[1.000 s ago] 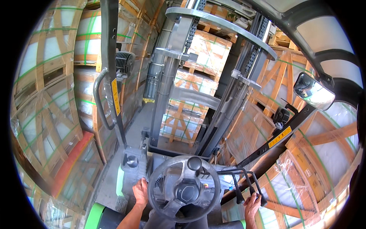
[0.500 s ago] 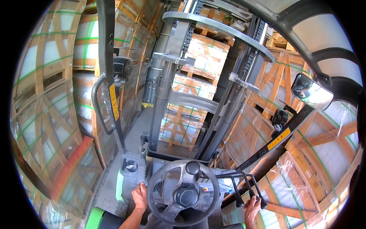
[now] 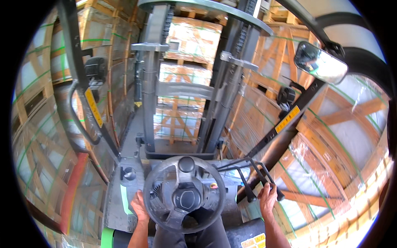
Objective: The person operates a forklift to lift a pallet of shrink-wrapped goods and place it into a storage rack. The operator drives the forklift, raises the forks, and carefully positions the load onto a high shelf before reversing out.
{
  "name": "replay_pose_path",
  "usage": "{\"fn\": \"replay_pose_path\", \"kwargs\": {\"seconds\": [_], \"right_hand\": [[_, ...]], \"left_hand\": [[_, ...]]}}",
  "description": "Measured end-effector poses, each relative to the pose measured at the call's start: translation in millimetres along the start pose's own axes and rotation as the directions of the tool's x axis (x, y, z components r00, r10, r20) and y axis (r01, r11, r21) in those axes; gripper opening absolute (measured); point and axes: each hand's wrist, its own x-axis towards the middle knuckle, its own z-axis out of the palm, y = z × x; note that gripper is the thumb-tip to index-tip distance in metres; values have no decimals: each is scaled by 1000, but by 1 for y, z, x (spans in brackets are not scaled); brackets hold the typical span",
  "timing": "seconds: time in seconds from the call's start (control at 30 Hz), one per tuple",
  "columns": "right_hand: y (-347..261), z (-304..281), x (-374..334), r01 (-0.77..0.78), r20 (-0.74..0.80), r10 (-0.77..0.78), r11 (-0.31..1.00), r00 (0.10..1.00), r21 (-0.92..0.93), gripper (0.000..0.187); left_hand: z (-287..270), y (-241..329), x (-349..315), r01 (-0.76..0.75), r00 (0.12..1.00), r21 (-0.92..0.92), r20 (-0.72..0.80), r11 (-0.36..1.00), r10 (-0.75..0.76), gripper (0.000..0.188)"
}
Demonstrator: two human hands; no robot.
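The black levers (image 3: pixel 250 194) rise at the right edge of the forklift's dashboard (image 3: pixel 237 175), and the driver's right hand (image 3: pixel 268 197) has its fingers curled round a knob there; which lever it grips, I can't make out. The left hand (image 3: pixel 139 205) is well apart from it, loosely curled just beside the left rim of the steering wheel (image 3: pixel 187 199); whether it touches the rim, I can't tell. The wheel sits above the driver's knees, with a round knob near its top. Beyond the dashboard's front edge stands the grey mast (image 3: pixel 151 91), and between its uprights show stacked crates (image 3: pixel 178 124). More wooden crates (image 3: pixel 322 157), strapped in green, crowd both sides. A mirror (image 3: pixel 320 62) hangs upper right.
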Motion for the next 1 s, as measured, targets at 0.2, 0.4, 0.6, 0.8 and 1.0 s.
{"fn": "replay_pose_path", "kwargs": {"seconds": [0.2,0.4,0.6,0.8,1.0], "right_hand": [[15,-17,-21,-82,53,81,996,995,21,35],[61,-56,-42,-105,-137,128,981,982,161,40],[51,-97,-34,-231,-232,275,952,933,201,53],[54,-81,10,-143,87,123,947,989,288,54],[39,-50,51,-159,-51,183,940,982,303,51]], "left_hand": [[2,-7,2,-19,1000,-53,13,998,20,50],[4,-25,4,-65,998,45,-17,997,66,48],[3,-18,1,-54,998,63,-31,997,56,49],[2,-3,-2,-100,994,84,-37,991,103,46],[4,6,-3,-87,993,75,-76,993,93,44]]}}
